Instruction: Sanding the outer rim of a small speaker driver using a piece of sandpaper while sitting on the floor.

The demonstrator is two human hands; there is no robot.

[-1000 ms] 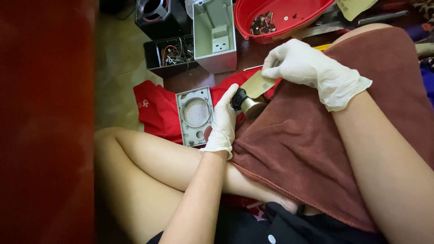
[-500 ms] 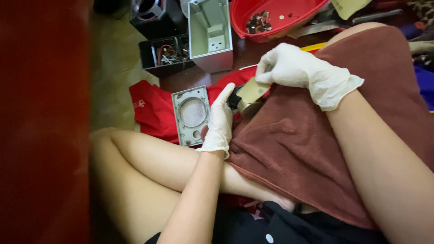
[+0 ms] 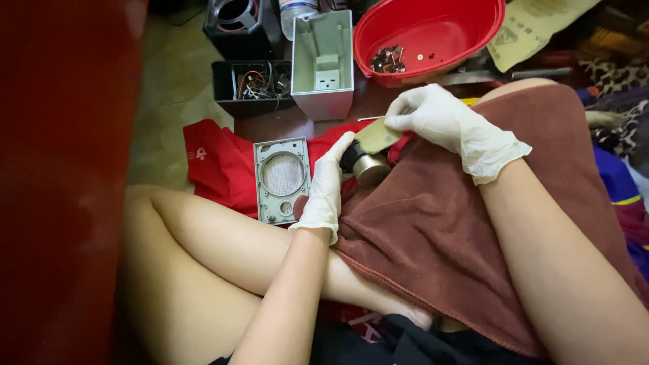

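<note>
The small round metal part (image 3: pixel 370 169), dark at one end and brass-coloured at the other, lies on the edge of the brown towel (image 3: pixel 446 230) draped over the person's thigh. All positions below refer to this part.

The left hand (image 3: pixel 326 192), in a white glove, reaches the part from the left; thumb and fingers close around its dark end and hold it against the towel. The right hand (image 3: pixel 443 122), also gloved, is just above and to the right; its fingers pinch a piece of tan sandpaper (image 3: pixel 378 136) and press the sheet down onto the top of the part.

Further items:
- Grey faceplate (image 3: pixel 282 179), rectangular with a round mesh opening: left of the part, beyond the left hand, flat on a red cloth (image 3: pixel 216 165) with a small white mark.
- Grey open housing (image 3: pixel 324 64), box-shaped: above and left of the part.
- Black tray (image 3: pixel 251 84) holding tangled wires: further left of the housing.
- Red oval basin (image 3: pixel 433 37) with small dark pieces inside: above the part.
- Yellowish printed paper sheet (image 3: pixel 534 30): above and right, beyond the basin.
</note>
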